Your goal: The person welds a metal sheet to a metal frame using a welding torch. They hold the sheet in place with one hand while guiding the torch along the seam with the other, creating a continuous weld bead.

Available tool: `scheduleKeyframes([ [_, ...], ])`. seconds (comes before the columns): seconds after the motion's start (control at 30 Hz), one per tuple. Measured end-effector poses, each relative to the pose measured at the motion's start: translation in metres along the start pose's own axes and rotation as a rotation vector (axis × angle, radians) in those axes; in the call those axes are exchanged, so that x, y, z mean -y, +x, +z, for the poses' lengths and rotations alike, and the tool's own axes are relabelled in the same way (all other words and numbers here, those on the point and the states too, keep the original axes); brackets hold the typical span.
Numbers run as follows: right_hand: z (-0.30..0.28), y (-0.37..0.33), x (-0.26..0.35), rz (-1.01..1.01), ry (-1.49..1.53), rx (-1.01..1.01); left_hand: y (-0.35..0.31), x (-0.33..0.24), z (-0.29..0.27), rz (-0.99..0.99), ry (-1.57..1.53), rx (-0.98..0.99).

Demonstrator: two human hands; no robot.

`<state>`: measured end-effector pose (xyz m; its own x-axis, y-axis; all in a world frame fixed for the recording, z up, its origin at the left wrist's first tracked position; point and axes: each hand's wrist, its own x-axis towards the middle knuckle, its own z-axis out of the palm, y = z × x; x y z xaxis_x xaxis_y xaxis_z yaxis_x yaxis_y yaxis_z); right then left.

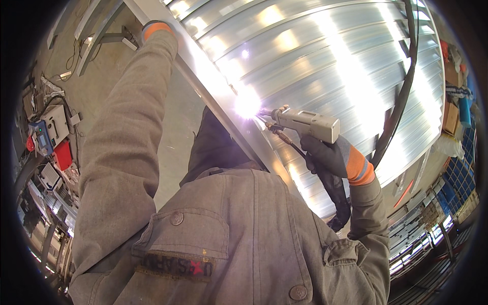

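My right hand (330, 157), in a dark glove with an orange cuff, is closed around the grip of a handheld welding gun (307, 124). The gun's nozzle points left, and a glaring white-violet weld spot (248, 103) burns at its tip, where a metal edge beam (206, 76) meets a shiny ribbed metal panel (315, 66). Glare hides the seam right around that spot. Farther up the beam, my left hand (158, 26), also gloved with an orange cuff, rests at its far left part. The cuff and sleeve hide its fingers.
A thick black hose (399, 109) runs across the panel's right side. Metal bars (96, 43) stand on the floor at the upper left, with cables near them. Boxes and equipment (53, 132) line the left. Blue mesh crates (460, 178) and stacked material lie right.
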<state>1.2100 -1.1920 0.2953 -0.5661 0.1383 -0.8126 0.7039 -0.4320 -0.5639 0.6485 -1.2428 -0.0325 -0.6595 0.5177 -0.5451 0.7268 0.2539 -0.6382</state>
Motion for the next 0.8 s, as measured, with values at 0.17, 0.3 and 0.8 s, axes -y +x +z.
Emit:
scheduleKeyframes([
  [0.17,-0.001,0.000,-0.001,0.025,0.006,0.007,-0.001,0.000,0.000,0.000,-0.003,-0.001],
  [0.3,-0.002,-0.001,-0.001,0.036,0.010,0.004,-0.001,0.000,0.002,-0.002,-0.001,-0.002],
  [0.8,-0.004,-0.009,-0.004,0.039,0.003,-0.001,0.004,0.001,0.003,-0.004,0.007,-0.005],
])
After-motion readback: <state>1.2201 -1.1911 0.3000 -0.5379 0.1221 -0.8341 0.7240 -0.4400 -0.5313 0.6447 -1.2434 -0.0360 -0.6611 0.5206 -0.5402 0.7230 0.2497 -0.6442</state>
